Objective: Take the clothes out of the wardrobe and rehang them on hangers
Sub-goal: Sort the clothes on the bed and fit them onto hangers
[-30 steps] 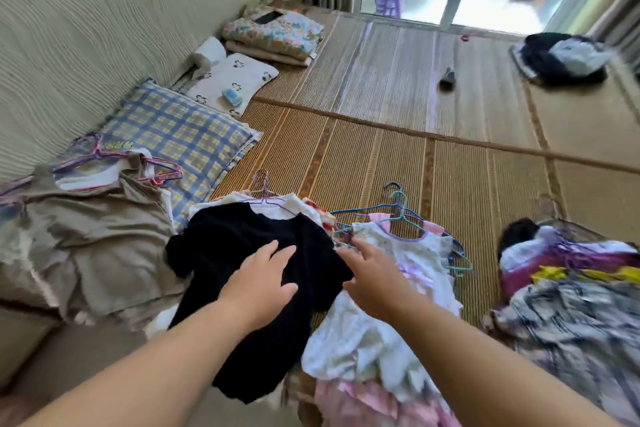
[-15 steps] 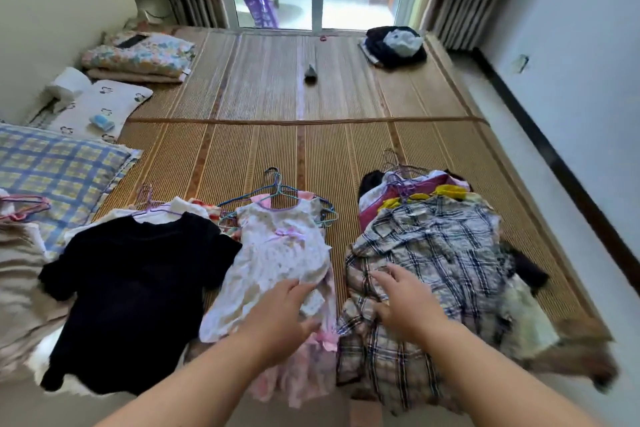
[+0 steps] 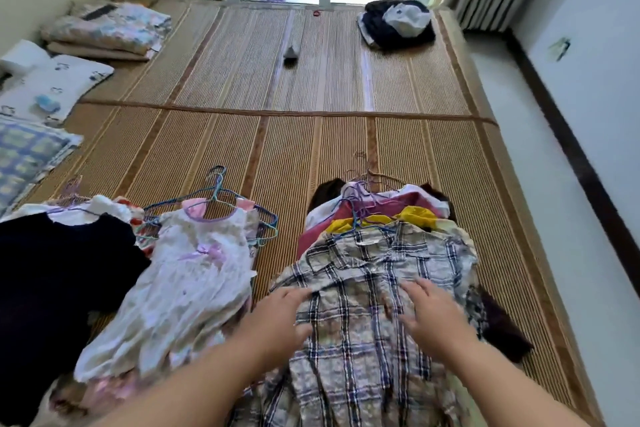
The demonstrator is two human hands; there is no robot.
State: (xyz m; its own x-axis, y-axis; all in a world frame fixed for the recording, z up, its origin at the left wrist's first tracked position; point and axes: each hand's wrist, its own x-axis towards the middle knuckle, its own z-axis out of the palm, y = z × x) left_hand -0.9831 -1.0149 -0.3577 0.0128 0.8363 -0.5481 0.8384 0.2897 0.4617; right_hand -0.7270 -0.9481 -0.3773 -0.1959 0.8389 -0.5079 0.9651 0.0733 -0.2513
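A grey plaid shirt (image 3: 367,274) lies on top of a pile of hangered clothes on the straw mat (image 3: 242,135). My left hand (image 3: 277,319) rests flat on its left side with fingers spread. My right hand (image 3: 429,315) lies on its right side, fingers loosely extended. Maroon, yellow and white garments (image 3: 381,208) on wire hangers stick out above the shirt's collar. To the left lie a white floral dress (image 3: 187,281) on blue hangers (image 3: 221,198) and a black top (image 3: 52,284).
Folded floral bedding (image 3: 110,28), a white pillow (image 3: 52,83) and a blue checked pillow (image 3: 24,152) line the left wall. A dark clothes bundle (image 3: 398,24) sits near the glass door. A small grey object (image 3: 291,52) lies mid-mat. Bare floor runs along the right wall.
My view has swung right from the black top to the plaid pile. Both hands moved right: the left left the floral dress, and both now lie on the plaid shirt.
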